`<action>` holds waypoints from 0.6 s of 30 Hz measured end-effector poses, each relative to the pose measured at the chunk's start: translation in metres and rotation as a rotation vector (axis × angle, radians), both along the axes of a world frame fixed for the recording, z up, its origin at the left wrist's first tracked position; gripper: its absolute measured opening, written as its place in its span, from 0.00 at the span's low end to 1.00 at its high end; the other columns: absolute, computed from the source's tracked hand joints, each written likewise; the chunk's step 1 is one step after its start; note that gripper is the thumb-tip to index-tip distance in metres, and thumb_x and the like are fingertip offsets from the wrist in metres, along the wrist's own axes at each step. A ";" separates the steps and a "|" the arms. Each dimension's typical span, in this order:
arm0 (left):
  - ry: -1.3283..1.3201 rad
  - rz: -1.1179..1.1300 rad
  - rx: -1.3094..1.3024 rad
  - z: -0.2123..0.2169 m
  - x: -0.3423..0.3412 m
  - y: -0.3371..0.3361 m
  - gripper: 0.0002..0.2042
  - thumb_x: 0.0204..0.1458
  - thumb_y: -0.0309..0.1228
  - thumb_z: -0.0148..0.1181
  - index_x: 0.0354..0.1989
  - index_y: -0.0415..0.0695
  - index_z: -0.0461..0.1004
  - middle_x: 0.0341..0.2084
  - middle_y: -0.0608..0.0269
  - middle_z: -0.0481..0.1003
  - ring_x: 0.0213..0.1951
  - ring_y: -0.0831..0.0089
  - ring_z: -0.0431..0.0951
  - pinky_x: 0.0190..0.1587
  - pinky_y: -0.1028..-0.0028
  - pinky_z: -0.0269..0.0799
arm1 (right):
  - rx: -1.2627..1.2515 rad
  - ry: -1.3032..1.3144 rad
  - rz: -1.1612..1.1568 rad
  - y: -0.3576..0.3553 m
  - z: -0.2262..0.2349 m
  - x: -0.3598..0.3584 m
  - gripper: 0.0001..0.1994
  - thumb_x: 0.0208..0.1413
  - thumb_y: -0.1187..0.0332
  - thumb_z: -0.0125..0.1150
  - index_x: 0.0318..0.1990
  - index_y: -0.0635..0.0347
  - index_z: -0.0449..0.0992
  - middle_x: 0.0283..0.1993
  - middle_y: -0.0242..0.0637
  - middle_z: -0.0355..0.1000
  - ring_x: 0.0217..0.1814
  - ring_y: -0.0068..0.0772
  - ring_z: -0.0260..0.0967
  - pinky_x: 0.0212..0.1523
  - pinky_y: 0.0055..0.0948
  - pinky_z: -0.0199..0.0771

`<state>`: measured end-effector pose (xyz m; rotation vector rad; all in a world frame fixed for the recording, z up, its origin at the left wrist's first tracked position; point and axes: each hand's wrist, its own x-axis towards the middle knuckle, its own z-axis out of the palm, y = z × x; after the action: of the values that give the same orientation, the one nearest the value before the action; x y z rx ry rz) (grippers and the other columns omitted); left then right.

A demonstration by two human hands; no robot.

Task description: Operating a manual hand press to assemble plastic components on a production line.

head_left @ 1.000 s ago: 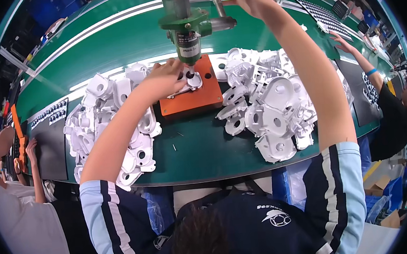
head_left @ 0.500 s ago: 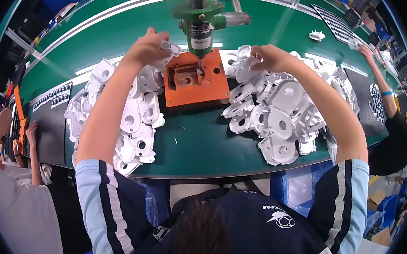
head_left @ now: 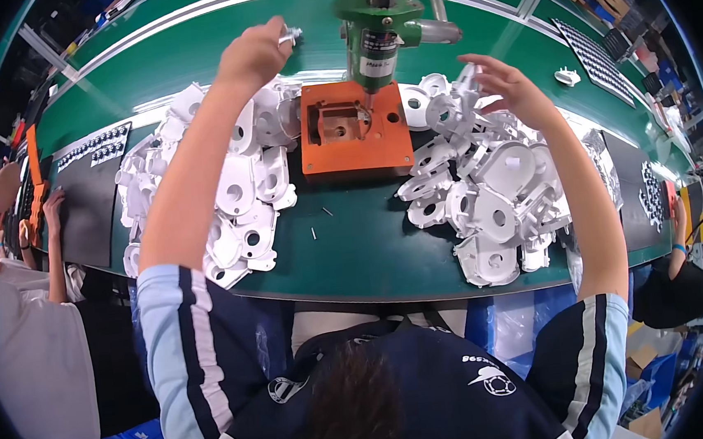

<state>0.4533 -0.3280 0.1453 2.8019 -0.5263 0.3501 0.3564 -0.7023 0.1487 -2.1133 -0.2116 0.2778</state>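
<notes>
My left hand point(head_left: 254, 55) is raised over the far left of the bench, fingers closed round a small whitish piece point(head_left: 292, 36); only its end shows. My right hand point(head_left: 502, 88) pinches a white plastic housing point(head_left: 465, 91) at the top of the right-hand pile, its fingers partly spread and the part tilted and slightly blurred. Between my hands sits an orange fixture block point(head_left: 356, 149) with a recessed pocket. A green press point(head_left: 372, 40) reaches down over it, its tip at the pocket's right side.
White housings are heaped left point(head_left: 234, 192) and right point(head_left: 495, 208) of the fixture. Two small pins point(head_left: 314, 233) lie on the green bench point(head_left: 346, 261). Black mats point(head_left: 91, 215) with small parts lie farther out. Co-workers point(head_left: 27, 344) sit at both sides.
My left hand has moved up and away from the fixture's left edge. My right hand has lifted a little, raising the housing from the pile. The view has shifted slightly.
</notes>
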 end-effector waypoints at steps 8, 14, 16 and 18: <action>0.234 0.220 0.501 -0.017 -0.149 0.056 0.26 0.46 0.42 0.59 0.49 0.41 0.61 0.24 0.48 0.74 0.29 0.51 0.76 0.32 0.59 0.71 | 0.818 0.093 -0.252 0.009 0.041 -0.030 0.24 0.59 0.57 0.42 0.61 0.56 0.58 0.57 0.45 0.61 0.54 0.46 0.64 0.43 0.40 0.75; 0.074 0.255 -0.019 -0.034 -0.162 0.068 0.21 0.47 0.30 0.56 0.49 0.43 0.57 0.21 0.51 0.73 0.27 0.53 0.75 0.31 0.61 0.69 | 0.869 0.082 -0.019 0.054 0.052 -0.085 0.25 0.61 0.56 0.37 0.63 0.57 0.53 0.58 0.52 0.60 0.53 0.47 0.65 0.44 0.36 0.75; 0.183 0.296 -0.420 -0.030 -0.168 0.068 0.18 0.47 0.28 0.54 0.46 0.43 0.58 0.18 0.53 0.71 0.24 0.56 0.74 0.30 0.61 0.67 | 0.861 0.032 0.057 0.078 0.043 -0.104 0.25 0.60 0.56 0.38 0.62 0.59 0.53 0.56 0.55 0.62 0.51 0.46 0.67 0.44 0.35 0.75; 0.132 0.347 -0.541 -0.032 -0.182 0.053 0.15 0.47 0.25 0.54 0.43 0.40 0.59 0.19 0.55 0.71 0.22 0.59 0.73 0.28 0.63 0.65 | 0.830 0.227 -0.024 0.103 0.028 -0.124 0.24 0.60 0.56 0.39 0.59 0.61 0.56 0.53 0.55 0.64 0.50 0.45 0.68 0.44 0.36 0.74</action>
<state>0.2710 -0.2746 0.1136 2.3497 0.0862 0.3141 0.2328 -0.5998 0.1769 -1.2522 -0.1327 0.3399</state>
